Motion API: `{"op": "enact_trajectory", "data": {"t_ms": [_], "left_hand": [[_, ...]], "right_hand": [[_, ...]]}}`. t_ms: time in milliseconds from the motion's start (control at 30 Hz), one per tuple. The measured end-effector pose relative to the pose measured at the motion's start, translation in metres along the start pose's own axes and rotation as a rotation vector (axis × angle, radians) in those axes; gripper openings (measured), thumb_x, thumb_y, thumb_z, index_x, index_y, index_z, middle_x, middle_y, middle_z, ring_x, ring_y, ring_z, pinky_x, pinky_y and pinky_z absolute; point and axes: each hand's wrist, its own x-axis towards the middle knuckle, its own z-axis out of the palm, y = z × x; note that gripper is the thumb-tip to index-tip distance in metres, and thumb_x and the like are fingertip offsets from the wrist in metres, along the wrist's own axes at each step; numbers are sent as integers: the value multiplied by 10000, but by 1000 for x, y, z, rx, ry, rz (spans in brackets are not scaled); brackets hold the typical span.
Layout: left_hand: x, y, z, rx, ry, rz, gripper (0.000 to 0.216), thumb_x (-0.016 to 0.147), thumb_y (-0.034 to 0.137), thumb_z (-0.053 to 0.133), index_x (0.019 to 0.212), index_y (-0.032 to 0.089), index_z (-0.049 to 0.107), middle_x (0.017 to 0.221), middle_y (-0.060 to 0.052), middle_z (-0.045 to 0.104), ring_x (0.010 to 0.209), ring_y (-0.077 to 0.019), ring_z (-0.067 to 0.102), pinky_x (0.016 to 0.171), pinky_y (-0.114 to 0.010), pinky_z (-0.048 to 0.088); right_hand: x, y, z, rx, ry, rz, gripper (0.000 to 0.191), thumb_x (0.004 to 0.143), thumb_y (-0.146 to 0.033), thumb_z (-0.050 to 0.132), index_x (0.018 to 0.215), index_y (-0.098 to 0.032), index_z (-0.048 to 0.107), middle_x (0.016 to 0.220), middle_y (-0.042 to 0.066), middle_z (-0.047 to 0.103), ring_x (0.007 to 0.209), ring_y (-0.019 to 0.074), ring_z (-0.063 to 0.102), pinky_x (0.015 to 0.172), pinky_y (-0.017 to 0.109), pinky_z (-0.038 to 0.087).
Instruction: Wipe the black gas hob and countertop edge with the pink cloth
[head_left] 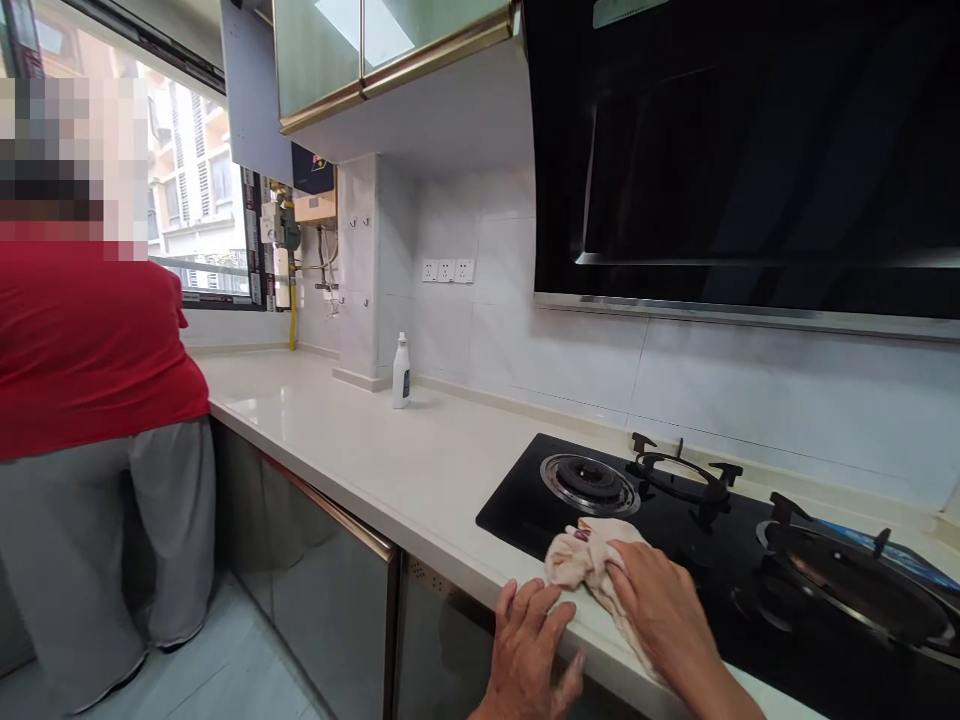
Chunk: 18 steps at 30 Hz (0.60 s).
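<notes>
My right hand (660,615) presses a pale pink cloth (581,555) onto the front left corner of the black glass hob (525,520), with its fingers closed over the cloth. My left hand (529,650) lies flat on the front edge of the cream worktop (375,450), fingers spread, holding nothing, and touches the cloth's near end. A bare round burner (590,483) sits just behind the cloth. A black pan support (682,478) rests slightly off to the burner's right.
A second burner with its support (855,580) is at the right. A white spray bottle (401,371) stands by the wall. A black extractor hood (742,150) hangs overhead. A person in a red top (82,340) stands at the left by the window.
</notes>
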Motion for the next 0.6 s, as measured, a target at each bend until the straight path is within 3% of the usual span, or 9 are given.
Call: {"op": "enact_trajectory", "data": {"t_ms": [133,233,400,600], "left_hand": [[1,3,-2,-7,-2,-8,334,902,349,620,1224,267,651,1239,-64,721,1207,-272,619,1160,-474,321],[1,7,-3,-29,-8,-32,333,895,329,620,1220,259,648,1243,-69,715,1215,-276,612,1166,-491,323],[2,14,-3,-37,-28,-92,335,877,322,629,1202,246,661,1231,-85,710,1212,-289,608,1162,-522,339],[3,14,-1,-49,3,-89,328,869,306,618,1188,256,671,1218,-74,718,1198,-286,608,1165,-503,316]], "right_hand": [[-26,42,-15,15,-14,45,393,1005,-455,373,1186,-267,667,1173,65,717,1072,221,644,938,411,473],[-35,47,-19,14,-18,76,439,993,-502,348,1185,-267,664,1188,58,720,1088,231,641,953,421,445],[-26,14,-12,-27,-9,111,411,992,-431,334,1190,-243,641,1181,83,713,1137,271,623,997,487,367],[7,-34,0,35,-74,10,371,990,-319,342,1211,-241,629,1251,75,698,1193,226,603,1068,456,296]]}}
